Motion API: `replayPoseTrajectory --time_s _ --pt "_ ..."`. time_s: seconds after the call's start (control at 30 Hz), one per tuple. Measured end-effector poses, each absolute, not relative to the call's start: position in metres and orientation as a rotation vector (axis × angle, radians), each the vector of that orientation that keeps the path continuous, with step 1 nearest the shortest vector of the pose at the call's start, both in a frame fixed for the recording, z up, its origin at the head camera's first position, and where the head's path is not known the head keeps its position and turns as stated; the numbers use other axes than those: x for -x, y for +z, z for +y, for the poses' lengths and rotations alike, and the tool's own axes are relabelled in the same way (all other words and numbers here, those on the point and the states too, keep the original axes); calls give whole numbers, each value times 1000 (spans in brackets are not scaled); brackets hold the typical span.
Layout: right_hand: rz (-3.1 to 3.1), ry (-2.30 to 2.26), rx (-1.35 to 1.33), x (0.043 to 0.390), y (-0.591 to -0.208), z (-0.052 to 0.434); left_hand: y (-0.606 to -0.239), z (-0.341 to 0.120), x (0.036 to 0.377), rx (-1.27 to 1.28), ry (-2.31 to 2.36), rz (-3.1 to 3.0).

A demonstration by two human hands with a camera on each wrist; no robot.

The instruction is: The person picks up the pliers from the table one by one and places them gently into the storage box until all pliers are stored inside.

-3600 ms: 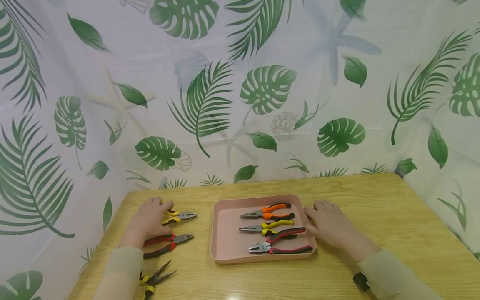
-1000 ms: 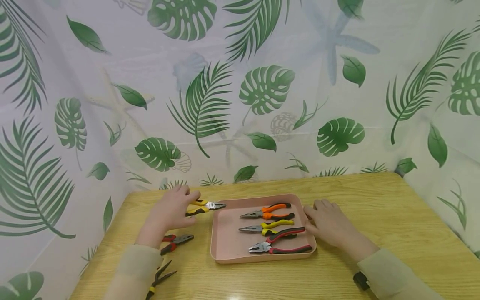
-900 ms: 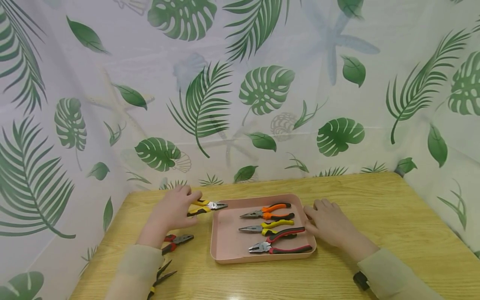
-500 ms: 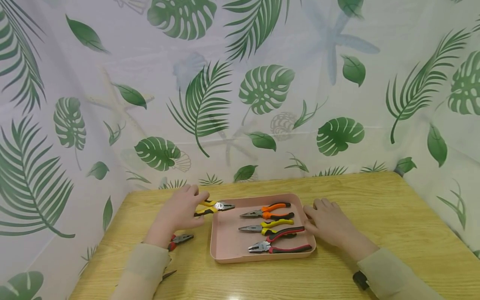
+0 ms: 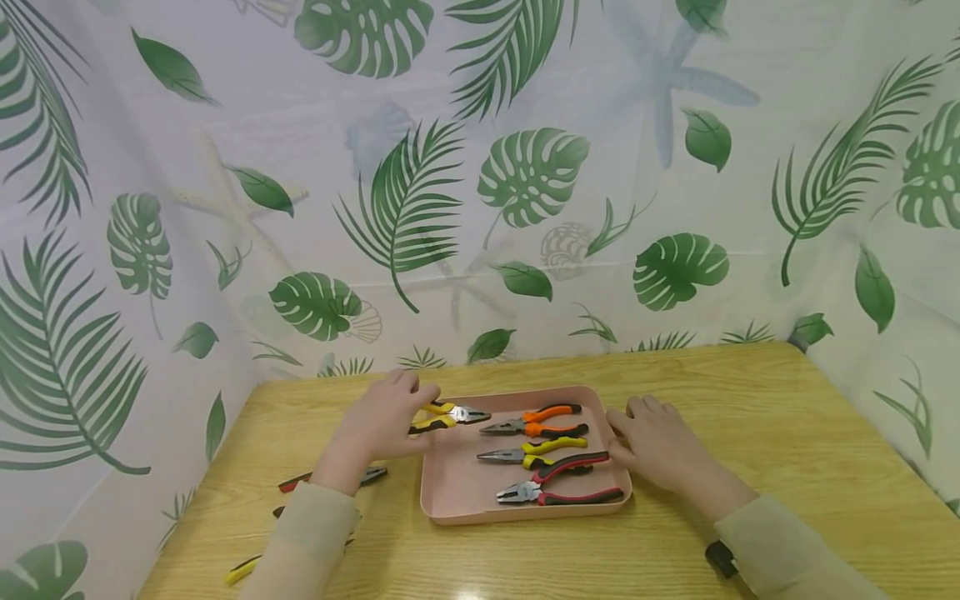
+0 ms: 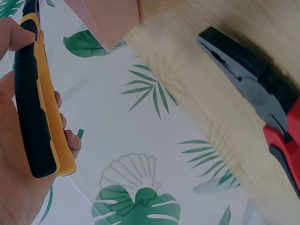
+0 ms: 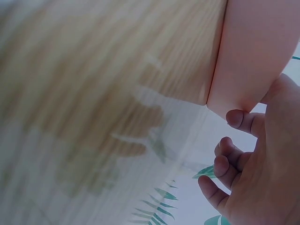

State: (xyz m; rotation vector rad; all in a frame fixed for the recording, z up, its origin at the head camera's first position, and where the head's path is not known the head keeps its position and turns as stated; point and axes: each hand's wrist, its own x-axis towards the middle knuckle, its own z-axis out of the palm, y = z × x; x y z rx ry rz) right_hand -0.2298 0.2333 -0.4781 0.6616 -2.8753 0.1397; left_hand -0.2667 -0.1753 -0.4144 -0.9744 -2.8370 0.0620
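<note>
Yellow-and-black-handled steel pliers (image 5: 448, 415), judged rigid and weighty, clasped at their grippy handles by the left hand (image 5: 386, 421) over the pink plastic tray (image 5: 457, 492); right hand (image 5: 654, 448), fingers relaxed, rests against that tray's edge.

The right hand (image 7: 255, 173) fills the low right corner, its fingers (image 7: 241, 119) bent a little. One fingertip touches the outside wall of the pink tray (image 7: 253, 51). The tray sits on the wooden table (image 7: 112, 70), which looks blurry. Green leaf prints (image 7: 161, 201) show below.
</note>
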Motion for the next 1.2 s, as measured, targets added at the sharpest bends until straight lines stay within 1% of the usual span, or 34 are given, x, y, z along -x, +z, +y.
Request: replayPoseTrajectory --time_s 0.43,0.8,1.2 --pt "-2865 142 -672 231 -480 234 -414 -152 267 1029 9 -2845" --pt "-2845 141 -675 229 -480 235 -420 -136 271 1087 26 -2814" --pt "-2848 162 -670 227 -477 234 -420 -114 271 1066 9 -2876"
